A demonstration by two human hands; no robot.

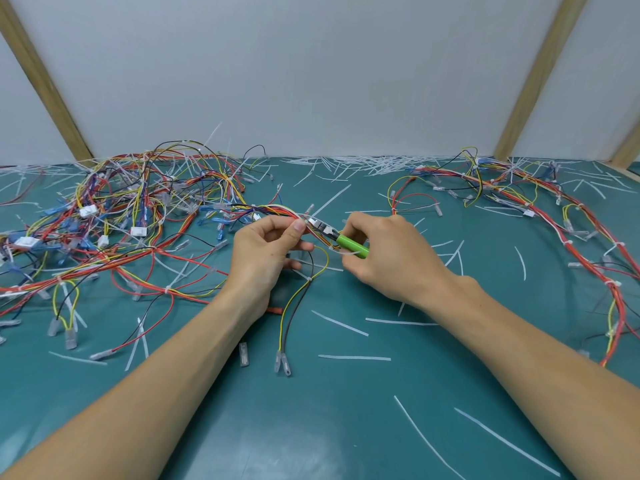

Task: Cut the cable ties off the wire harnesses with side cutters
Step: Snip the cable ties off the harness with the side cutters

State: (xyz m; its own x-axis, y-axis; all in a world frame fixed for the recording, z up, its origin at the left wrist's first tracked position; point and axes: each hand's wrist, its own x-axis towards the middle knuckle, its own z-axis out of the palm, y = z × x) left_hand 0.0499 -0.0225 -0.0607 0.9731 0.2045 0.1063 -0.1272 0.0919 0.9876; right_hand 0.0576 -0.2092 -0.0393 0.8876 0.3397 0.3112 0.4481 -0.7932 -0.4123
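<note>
The wire harness (287,213) sits pinched between my left hand's (266,252) thumb and curled fingers, just above the surface (346,410). My right hand (388,254) wraps the green-handled side cutters (337,237), whose tips I can barely see against a white cable tie (309,220). A yellow and a black wire hang down. More tangled harnesses (121,220) lie left, another (554,216) right, among cut tie tails (341,323).

Smooth teal bench (346,410) mat with slight sheen. Glossy green plastic handles and dull grey metal head on side cutters (341,239). Translucent white plastic cable-tie offcuts (355,357). Bare wooden battens (533,77) at 1 o'clock.
</note>
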